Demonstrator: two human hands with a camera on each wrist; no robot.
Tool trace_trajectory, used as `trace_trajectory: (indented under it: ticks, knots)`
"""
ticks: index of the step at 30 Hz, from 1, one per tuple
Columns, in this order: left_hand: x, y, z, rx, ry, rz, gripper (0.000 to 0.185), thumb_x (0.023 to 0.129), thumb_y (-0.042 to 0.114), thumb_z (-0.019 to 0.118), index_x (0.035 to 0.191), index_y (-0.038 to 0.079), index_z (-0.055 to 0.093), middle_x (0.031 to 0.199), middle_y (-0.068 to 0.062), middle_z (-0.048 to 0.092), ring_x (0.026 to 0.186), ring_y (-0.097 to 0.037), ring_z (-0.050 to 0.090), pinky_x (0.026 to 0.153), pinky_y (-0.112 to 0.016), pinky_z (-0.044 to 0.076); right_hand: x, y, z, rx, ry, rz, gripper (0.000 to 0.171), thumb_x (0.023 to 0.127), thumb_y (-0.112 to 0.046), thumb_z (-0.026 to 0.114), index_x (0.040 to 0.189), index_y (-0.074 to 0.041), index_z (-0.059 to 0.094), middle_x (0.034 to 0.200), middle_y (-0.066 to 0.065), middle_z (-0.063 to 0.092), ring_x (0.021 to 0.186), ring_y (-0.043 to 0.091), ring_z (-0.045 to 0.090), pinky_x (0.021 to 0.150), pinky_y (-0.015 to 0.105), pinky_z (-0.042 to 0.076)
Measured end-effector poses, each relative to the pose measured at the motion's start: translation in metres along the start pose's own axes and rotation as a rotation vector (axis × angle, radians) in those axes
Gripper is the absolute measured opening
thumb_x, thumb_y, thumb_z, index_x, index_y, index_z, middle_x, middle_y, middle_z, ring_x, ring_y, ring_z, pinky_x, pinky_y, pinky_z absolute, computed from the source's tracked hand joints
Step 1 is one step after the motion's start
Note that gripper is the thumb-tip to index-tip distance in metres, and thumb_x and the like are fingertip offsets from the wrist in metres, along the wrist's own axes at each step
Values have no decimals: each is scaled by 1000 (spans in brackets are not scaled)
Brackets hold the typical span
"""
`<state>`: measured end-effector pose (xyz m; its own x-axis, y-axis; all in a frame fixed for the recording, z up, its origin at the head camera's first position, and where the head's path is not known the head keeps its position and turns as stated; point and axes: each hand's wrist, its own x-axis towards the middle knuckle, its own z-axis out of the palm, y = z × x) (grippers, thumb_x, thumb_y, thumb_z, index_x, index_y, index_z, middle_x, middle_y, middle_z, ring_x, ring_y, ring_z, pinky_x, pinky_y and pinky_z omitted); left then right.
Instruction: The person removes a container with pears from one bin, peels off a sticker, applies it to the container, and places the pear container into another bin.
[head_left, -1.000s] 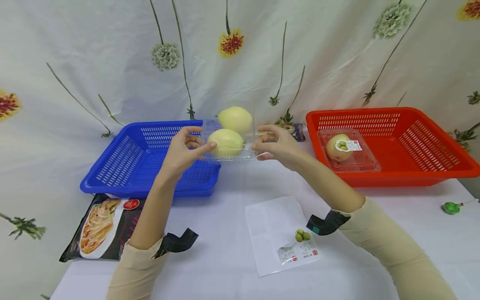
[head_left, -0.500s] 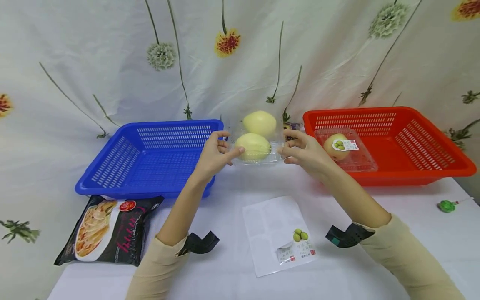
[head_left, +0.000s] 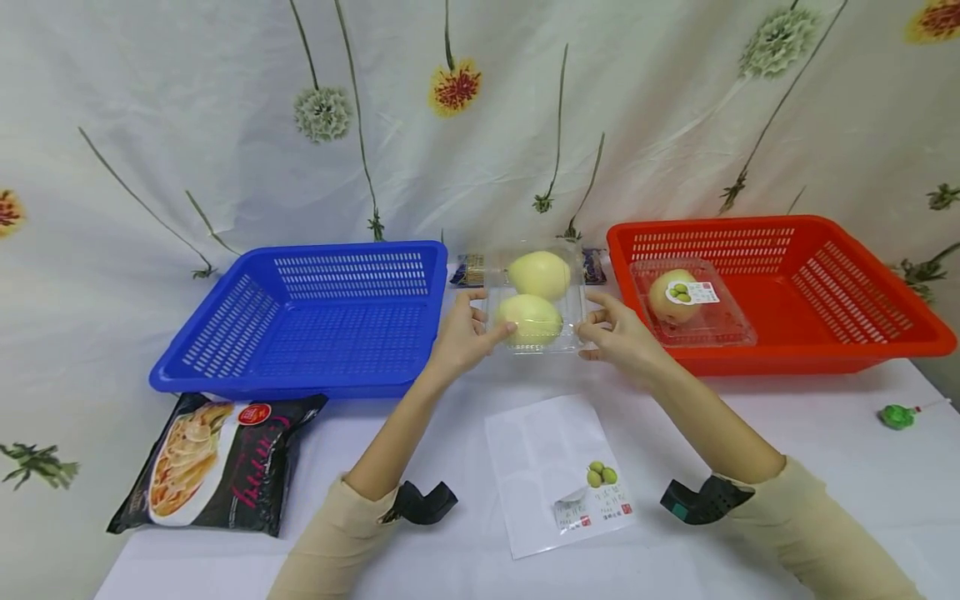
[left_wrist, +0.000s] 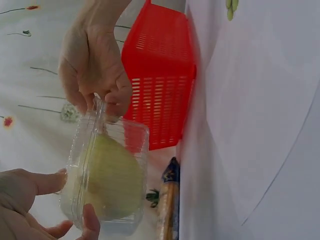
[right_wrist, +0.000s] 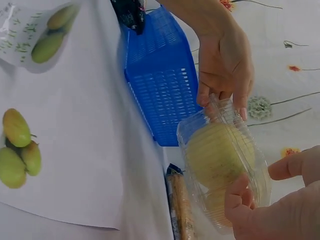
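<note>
A clear plastic clamshell box point(head_left: 534, 348) hangs between my hands in the middle of the head view, holding two pale yellow fruits point(head_left: 539, 275). My left hand point(head_left: 459, 335) grips its left side, thumb on the near edge. On the opposite side my right hand point(head_left: 618, 335) pinches the rim between thumb and fingers. In the left wrist view the box point(left_wrist: 135, 131) stays off the table, its lid seam pinched at both ends. The right wrist view also shows the closed box point(right_wrist: 192, 131) with the fruit inside.
A blue basket point(head_left: 300, 390) stands left, a red basket point(head_left: 780, 364) right, holding another fruit box point(head_left: 712, 321). A black food bag point(head_left: 217, 467) lies front left. A label sheet point(head_left: 540, 442) lies in front, a snack packet point(head_left: 469, 271) behind, a green item point(head_left: 897, 417) far right.
Both hands have carried the fruit box rightward from beside the blue basket, then lowered it a little towards the table. The packet behind now shows more.
</note>
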<state>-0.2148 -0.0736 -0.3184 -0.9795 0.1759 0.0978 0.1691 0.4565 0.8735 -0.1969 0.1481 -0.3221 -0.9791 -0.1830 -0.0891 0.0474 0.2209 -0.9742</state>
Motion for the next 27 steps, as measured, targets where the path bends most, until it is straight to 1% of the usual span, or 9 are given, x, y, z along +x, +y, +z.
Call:
trace_trajectory:
  ticks: [2,5,7,9,14,17,20,23,27]
  knots:
    - [0,-4,5,35,10,-24,65,82,14,72,135,-3,36,98,-19,53,66,-23,57,61,-30,49,0,6,3,46,-16,23,64,94,-3,48,149,0,14,99,11,38,94,21,46,78,31,55]
    - [0,-10,10,88,24,-54,64,82,15,71,134,-2,38,105,-23,56,80,-30,60,70,-36,51,0,15,8,107,-30,50,64,95,-2,44,149,0,10,99,10,34,95,21,43,79,33,54]
    - [0,-14,13,108,28,-55,64,82,15,70,134,-4,38,109,-26,56,89,-35,58,76,-42,51,2,20,11,142,-33,57,65,94,0,43,149,1,8,99,10,33,94,20,42,79,33,54]
    - [-2,-19,15,124,32,-53,63,82,14,69,134,-4,38,110,-27,56,93,-36,57,80,-45,50,3,25,14,167,-30,61,65,94,1,43,148,3,8,98,10,32,92,19,42,76,32,55]
    - [-5,-31,19,141,46,-50,62,81,13,69,133,-4,39,109,-27,56,90,-35,58,80,-46,49,6,35,20,219,-30,82,67,92,5,45,147,4,8,96,9,32,89,17,44,68,27,54]
    - [-7,-36,22,137,52,-54,61,82,14,68,132,-4,40,109,-26,56,91,-35,57,81,-47,48,8,40,21,230,-30,88,67,91,6,46,147,6,8,95,9,31,84,15,44,66,27,54]
    - [-8,-40,25,130,64,-49,59,82,14,68,131,-4,41,108,-26,56,90,-34,56,80,-46,47,9,44,22,227,-32,88,67,91,6,46,146,6,9,95,9,32,81,14,44,66,28,54]
    - [-9,-42,27,129,82,-33,58,82,15,67,130,-5,42,107,-25,56,87,-33,55,76,-44,47,10,46,21,199,-24,93,65,91,3,46,146,6,11,97,10,36,81,14,46,67,28,53]
    - [-9,-45,28,132,79,-9,59,84,17,65,133,-6,39,113,-27,55,92,-35,56,80,-46,48,13,48,19,197,1,108,64,91,-3,47,146,4,15,102,12,43,83,13,48,68,25,52]
